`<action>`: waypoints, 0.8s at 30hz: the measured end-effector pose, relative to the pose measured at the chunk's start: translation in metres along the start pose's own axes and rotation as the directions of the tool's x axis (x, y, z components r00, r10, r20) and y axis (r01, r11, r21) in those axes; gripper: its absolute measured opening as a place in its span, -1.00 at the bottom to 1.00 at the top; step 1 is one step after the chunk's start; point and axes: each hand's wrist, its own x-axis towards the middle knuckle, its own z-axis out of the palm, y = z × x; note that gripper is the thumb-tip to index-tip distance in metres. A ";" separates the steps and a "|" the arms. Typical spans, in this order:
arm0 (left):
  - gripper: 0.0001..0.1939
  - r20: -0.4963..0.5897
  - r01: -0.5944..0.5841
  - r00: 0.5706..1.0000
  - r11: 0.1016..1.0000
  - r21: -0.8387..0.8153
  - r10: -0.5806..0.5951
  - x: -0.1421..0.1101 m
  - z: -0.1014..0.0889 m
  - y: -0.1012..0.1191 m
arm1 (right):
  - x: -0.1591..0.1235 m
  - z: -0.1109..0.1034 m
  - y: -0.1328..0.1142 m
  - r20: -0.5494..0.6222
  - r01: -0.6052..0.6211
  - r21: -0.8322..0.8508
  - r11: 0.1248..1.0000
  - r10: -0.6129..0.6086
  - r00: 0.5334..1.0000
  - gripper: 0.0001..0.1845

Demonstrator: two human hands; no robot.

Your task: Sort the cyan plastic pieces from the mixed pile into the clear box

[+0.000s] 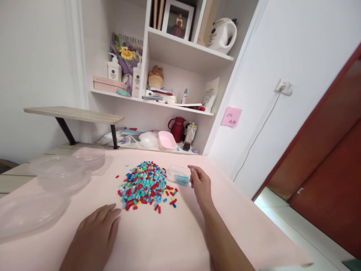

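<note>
A loose heap of small glossy plastic building bricks (146, 184) in light blue, red, green, dark blue and yellow lies around the middle of the pale pink-covered bench (158, 241). It is densely piled, with stray pieces scattered at its fringe, mostly red, yellow and blue towards the bench's right edge. Just right of the heap sits a small clear plastic box (172, 173) holding light-blue bricks (182, 180).

The right hand (200, 184) is beside that box, its fingers bent and narrowly spaced; I cannot tell whether it holds a brick. The left hand (97, 227) is palm down by the heap's near left side, fingers loosely extended, thumb apart, with nothing visible in its grasp.

Towards the bench's left edge stand a large clear plastic tub (60, 173) and, nearer the back edge, a smaller clear plastic tub (90, 158); a clear shallow oval plastic piece (31, 214) lies closer to the front.

Beyond the back edge, lettering behind a purple-wrapped bouquet (126, 56) reads "FLOWERS STU", then is cut off. Labels on the white pump bottle (114, 69) and white handled plastic jug (221, 35) are too small to read. A square pink paper note (231, 116) on the wall bears handwriting, hard to make out.
</note>
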 end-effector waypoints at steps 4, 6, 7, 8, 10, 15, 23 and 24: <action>-0.56 0.002 0.011 1.000 1.000 -0.023 -0.011 -0.001 -0.002 0.001 | -0.012 0.009 -0.011 0.190 0.182 -0.047 0.982 -0.171 0.967 -0.65; -0.58 -0.004 0.015 1.000 0.999 -0.033 -0.015 -0.002 -0.002 0.002 | -0.019 0.014 -0.015 0.340 0.303 -0.067 0.951 -0.264 0.903 -0.75; -0.58 -0.003 0.015 1.000 0.999 -0.036 -0.015 -0.002 -0.002 0.002 | -0.022 0.016 -0.017 0.420 0.355 -0.069 0.932 -0.296 0.858 -0.78; -0.58 -0.002 0.014 1.000 0.999 -0.037 -0.014 -0.002 -0.003 0.002 | -0.026 0.019 -0.018 0.495 0.400 -0.070 0.914 -0.316 0.809 -0.80; -0.58 0.002 0.010 1.000 0.999 -0.032 -0.010 -0.002 -0.004 0.003 | -0.032 0.024 -0.018 0.598 0.464 -0.071 0.883 -0.335 0.728 -0.83; -0.54 0.040 0.018 0.999 1.000 -0.003 -0.017 -0.001 -0.010 0.006 | -0.038 0.031 -0.015 0.749 0.582 -0.074 0.810 -0.340 0.569 -0.63; -0.52 0.038 0.007 0.999 1.000 0.007 -0.007 0.000 -0.011 0.005 | -0.035 0.028 -0.011 0.708 0.496 -0.159 0.854 -0.252 0.660 -0.70; -0.52 0.037 0.006 0.999 1.000 0.008 -0.006 0.000 -0.010 0.004 | -0.034 0.027 -0.010 0.704 0.485 -0.164 0.859 -0.243 0.668 -0.71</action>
